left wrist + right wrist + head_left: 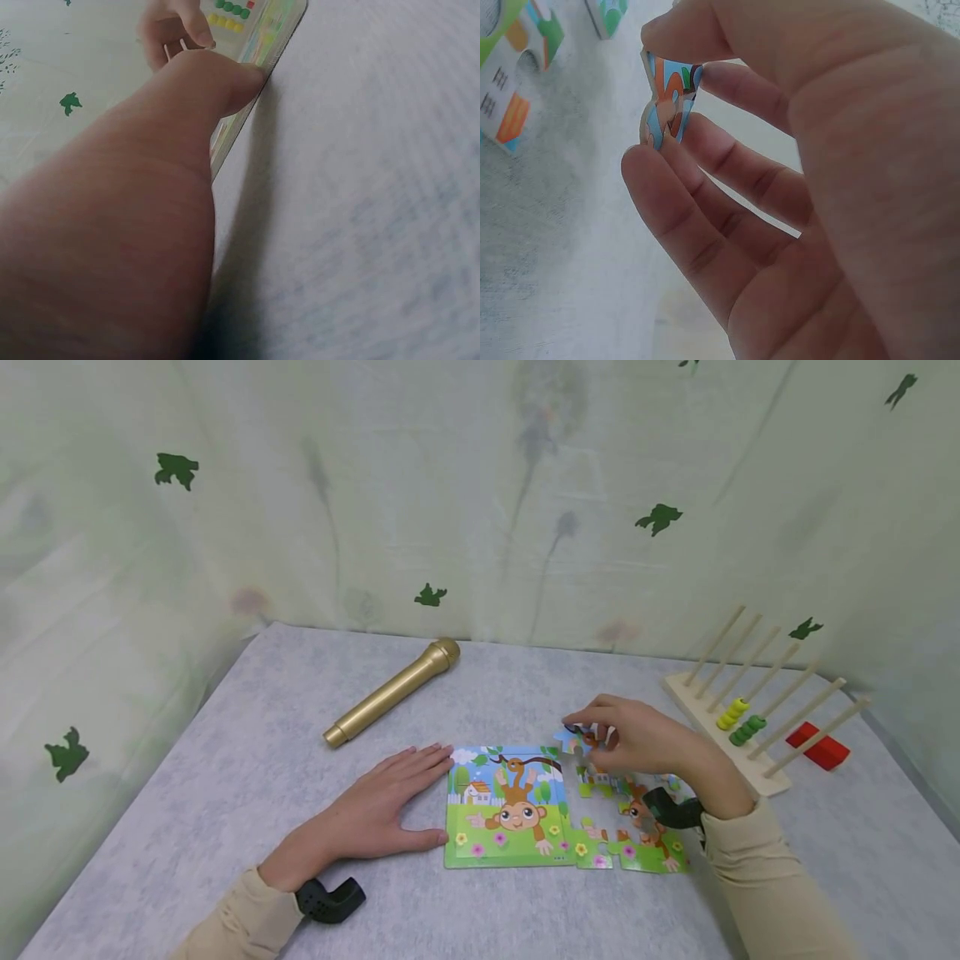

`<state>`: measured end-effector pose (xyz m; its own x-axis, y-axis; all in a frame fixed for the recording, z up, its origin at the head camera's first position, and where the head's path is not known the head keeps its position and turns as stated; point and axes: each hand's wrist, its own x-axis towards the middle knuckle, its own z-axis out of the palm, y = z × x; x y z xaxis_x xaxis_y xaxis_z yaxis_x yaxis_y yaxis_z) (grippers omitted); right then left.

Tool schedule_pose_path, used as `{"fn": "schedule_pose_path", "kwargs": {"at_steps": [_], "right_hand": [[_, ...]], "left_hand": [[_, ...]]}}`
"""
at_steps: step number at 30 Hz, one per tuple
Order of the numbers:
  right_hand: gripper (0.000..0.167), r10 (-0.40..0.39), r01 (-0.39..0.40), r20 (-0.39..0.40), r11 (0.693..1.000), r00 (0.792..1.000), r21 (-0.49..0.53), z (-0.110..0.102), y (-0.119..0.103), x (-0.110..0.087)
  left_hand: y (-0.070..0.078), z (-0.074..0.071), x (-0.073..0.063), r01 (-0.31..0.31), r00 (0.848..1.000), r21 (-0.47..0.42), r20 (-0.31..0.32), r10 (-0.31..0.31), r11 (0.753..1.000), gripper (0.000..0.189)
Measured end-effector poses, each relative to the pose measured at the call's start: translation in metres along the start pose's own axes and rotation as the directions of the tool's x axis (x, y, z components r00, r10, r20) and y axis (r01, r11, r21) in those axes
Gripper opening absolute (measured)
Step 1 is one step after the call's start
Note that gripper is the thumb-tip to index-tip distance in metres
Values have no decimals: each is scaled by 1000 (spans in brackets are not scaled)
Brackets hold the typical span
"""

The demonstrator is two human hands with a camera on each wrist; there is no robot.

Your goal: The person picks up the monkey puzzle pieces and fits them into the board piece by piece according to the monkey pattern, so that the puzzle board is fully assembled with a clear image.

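Note:
My right hand point(637, 737) pinches a jigsaw piece point(669, 101) between thumb and fingers, just beyond the upper right corner of a monkey picture board point(506, 852). Blue sky and a bit of orange and brown show on that piece. Flat on the table, my left hand point(378, 806) has its fingers spread, with fingertips and thumb at the board's left edge. Several other jigsaw pieces point(648, 858) lie along the board's right side, some joined and some apart, with the right hand and wrist covering part of them. In the left wrist view the forearm hides most of the board.
A gold microphone point(390, 693) lies slantwise behind the left hand. At the right stands a wooden peg rack point(772, 785) with upright rods and yellow and green beads point(747, 730). Beside it is a red block point(817, 746). A patterned curtain point(480, 485) hangs along the table's back edge.

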<state>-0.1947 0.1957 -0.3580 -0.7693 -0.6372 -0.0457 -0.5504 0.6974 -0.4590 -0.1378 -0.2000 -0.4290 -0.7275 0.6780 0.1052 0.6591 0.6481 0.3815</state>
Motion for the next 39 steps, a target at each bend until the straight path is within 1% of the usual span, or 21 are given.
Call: {"fn": "schedule_pose_path", "kwargs": {"at_steps": [6,10,18,23,28,33,39], "right_hand": [[48,-5,5,10,1000,1000,5,-1,-5,4],[46,-23,23,13,1000,1000,-5,-1,-9,7],[46,-24,25,31,999,999,-21,1,-18,14],[45,-47,48,39,999,998,-11,3,-23,20],[44,-66,67,44,998,997,-22,5,-28,25],[46,-59,59,56,998,997,-3,9,-30,27],[46,-62,62,46,998,997,1,14,-29,27]], "left_hand": [[1,-1,0,-2,1000,2,-7,2,1000,93],[0,0,0,-3,1000,4,-10,3,1000,93],[1,0,-1,4,1000,-5,1,-4,1000,93],[1,-1,-1,4,1000,-12,0,-4,1000,93],[1,0,-1,5,1000,-7,-1,-5,1000,93],[0,1,-1,4,1000,0,-8,-4,1000,93],[1,0,0,0,1000,1,-15,0,1000,93]]}}
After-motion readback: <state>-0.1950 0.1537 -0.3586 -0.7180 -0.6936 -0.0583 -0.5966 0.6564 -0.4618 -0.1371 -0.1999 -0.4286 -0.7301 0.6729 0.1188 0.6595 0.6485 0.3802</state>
